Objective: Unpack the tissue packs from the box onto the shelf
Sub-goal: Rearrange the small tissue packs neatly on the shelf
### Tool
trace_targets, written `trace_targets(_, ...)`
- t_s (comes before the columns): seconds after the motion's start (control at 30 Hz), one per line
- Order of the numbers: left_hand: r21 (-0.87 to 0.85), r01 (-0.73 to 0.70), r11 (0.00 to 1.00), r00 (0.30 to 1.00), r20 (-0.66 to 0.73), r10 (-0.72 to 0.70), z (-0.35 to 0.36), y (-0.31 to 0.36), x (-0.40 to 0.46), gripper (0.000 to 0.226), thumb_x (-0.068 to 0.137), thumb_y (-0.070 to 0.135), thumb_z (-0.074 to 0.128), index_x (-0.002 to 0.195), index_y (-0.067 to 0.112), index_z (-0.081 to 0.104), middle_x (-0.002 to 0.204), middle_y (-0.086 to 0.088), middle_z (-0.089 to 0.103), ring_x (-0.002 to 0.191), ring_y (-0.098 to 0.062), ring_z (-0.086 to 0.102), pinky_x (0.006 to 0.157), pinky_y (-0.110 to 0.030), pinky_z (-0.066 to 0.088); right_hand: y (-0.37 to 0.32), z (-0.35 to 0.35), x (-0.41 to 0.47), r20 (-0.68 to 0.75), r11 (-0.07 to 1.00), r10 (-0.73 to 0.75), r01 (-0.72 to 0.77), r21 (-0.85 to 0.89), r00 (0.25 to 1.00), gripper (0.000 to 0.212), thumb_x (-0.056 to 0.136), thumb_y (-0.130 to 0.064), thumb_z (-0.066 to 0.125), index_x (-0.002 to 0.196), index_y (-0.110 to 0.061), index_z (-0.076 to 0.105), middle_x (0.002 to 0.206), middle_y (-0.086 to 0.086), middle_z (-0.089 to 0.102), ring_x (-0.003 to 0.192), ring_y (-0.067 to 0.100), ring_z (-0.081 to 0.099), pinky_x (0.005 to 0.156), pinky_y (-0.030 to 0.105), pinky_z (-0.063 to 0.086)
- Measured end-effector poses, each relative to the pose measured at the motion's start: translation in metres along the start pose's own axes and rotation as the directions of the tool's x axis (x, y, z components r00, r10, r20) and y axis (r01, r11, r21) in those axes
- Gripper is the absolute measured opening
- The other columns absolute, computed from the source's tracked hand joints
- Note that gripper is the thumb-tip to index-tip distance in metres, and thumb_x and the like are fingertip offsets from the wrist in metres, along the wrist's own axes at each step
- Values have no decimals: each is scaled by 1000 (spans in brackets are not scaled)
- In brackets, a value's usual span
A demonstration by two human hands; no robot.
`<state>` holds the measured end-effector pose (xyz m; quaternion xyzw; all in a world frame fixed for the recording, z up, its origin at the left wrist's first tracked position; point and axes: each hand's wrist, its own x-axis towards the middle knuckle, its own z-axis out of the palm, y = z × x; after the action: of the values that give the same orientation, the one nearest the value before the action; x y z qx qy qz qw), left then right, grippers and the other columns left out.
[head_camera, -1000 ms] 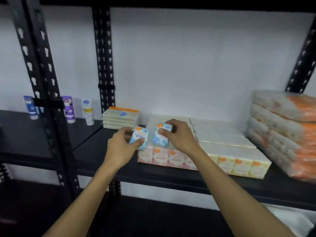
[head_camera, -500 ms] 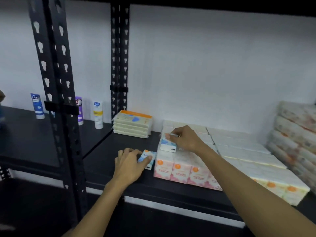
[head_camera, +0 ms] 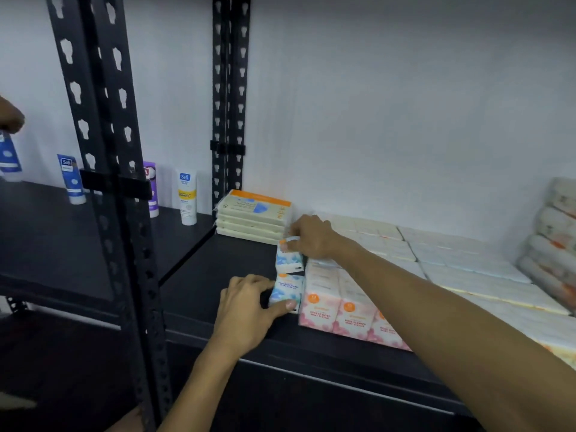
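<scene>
Most of the stocking looks done from where I stand: the shelf [head_camera: 218, 269] already carries a broad block of tissue packs, with the pink packs [head_camera: 339, 310] at its near left corner and paler ones running far and right toward the wall. Two blue packs are only now being fitted in at the left edge of that block. The box itself is nowhere in view, so I cannot tell how many packs are left in it; my guess is that the job is well along but not finished, since both hands are busy placing. The left hand [head_camera: 246, 310] has its fingers lightly curled round the near blue pack [head_camera: 286, 291], thumb along the pack's front, pressing it against the pink packs; that pack stands on the shelf board, touching the pink row. The right hand [head_camera: 311, 236] reaches over the block and pinches the far blue pack [head_camera: 288, 258] at its top, fingers bent over it, setting it just behind the near one. I cannot tell whether it has reached the board yet. The two hands are apart, one pack each. Farther left on the shelf lies a small stack of flat packs [head_camera: 252, 221], and beyond the upright, on the neighbouring shelf, stand a few tubes [head_camera: 187, 198]. At the far right, larger wrapped bundles [head_camera: 551, 241] are piled.
</scene>
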<state>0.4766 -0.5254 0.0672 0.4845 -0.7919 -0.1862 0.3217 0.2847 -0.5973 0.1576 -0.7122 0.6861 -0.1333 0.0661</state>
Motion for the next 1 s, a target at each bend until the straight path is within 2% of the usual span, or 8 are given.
trace_targets(0.1,-30,12,999,1000,-11,-12,0,-1,0,61,81,64,71,132,32,66,129,13,59,121,-8,42,103,-28,34,-5,2,3,84,977,-23,41,-211,996,30,91,-45,68,93,-21,50,94,-3,53,110,24,49,105,47,25)
trace_targets(0.3,-50,9,999,1000,-7,-10,2,-5,1,60,76,64,76,127,32,68,125,16,58,114,-2,38,102,-27,33,-4,-2,13,151,951,-14,59,-303,988,31,87,-48,72,82,-26,50,84,-10,57,99,20,54,107,49,22)
trace_targets(0.47,-136,38,990,998,47,-32,-3,-7,2,52,72,57,83,116,32,72,121,18,62,116,-3,45,107,-35,40,-4,-9,20,318,974,41,33,-225,947,36,80,-54,78,78,-28,53,83,-14,59,90,15,56,90,39,35)
trace_targets(0.57,-167,59,984,996,81,-46,-5,-8,3,55,68,57,86,115,33,72,122,17,62,119,-4,48,98,-25,44,-6,-8,22,388,963,54,55,-263,920,40,74,-59,80,84,-26,59,89,-12,63,95,17,58,95,42,40)
trace_targets(0.63,-208,94,974,993,91,-77,-5,-10,4,64,62,56,90,117,31,69,124,15,62,119,-3,51,83,-12,41,-13,-8,23,417,950,53,82,-300,907,47,75,-57,80,100,-20,66,101,-7,67,101,20,60,99,44,44)
trace_targets(0.7,-251,101,963,992,96,-79,-4,-12,4,71,59,51,93,120,27,66,123,17,63,117,1,54,81,-8,43,-22,-11,23,481,940,62,111,-322,875,53,78,-51,80,114,-15,68,110,-3,68,105,22,62,99,42,49)
trace_targets(0.83,-229,73,971,993,104,-50,-2,-13,3,80,57,64,89,128,36,66,129,16,63,126,-4,53,104,-34,51,-33,-15,24,523,930,71,133,-342,849,49,81,-43,80,114,-8,70,112,3,71,105,24,64,98,39,53)
trace_targets(1.0,-208,44,977,990,138,-15,-3,-14,3,86,58,76,80,131,33,66,133,17,62,129,-6,53,105,-32,50,-27,-10,19,499,929,73,122,-348,864,50,85,-46,76,117,-8,69,113,4,71,106,24,65,96,38,52)
